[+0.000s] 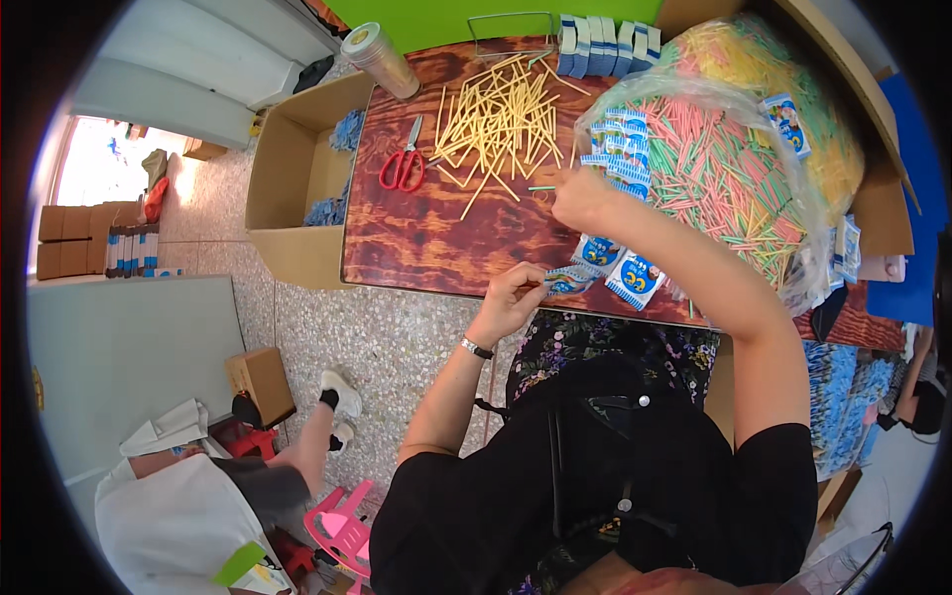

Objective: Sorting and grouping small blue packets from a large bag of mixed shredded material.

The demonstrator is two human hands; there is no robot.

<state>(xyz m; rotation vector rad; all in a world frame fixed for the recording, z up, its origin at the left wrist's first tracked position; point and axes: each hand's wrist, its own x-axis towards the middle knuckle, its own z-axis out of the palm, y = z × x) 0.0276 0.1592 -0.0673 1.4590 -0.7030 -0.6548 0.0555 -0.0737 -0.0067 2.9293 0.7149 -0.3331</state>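
Observation:
My left hand (514,300) is at the table's front edge, thumb and fingers pinched on the end of a small blue-and-white packet (570,281). Further in, my right hand (583,200) has its fingers drawn together over the table. A short green stick (541,188) pokes out beside its fingertips; whether they grip it is hidden. More blue-and-white packets (635,278) lie under my right forearm, and a row of them (622,149) rests against a clear plastic bag full of pink, green and yellow sticks (704,169).
Loose pale-yellow sticks (501,124) are heaped on the wooden table (416,238), beside red-handled scissors (405,167). A round tub (379,59) and blue-white bundles (607,45) stand behind. An open carton (288,164) adjoins the left edge. Another person's leg (309,436) shows lower left.

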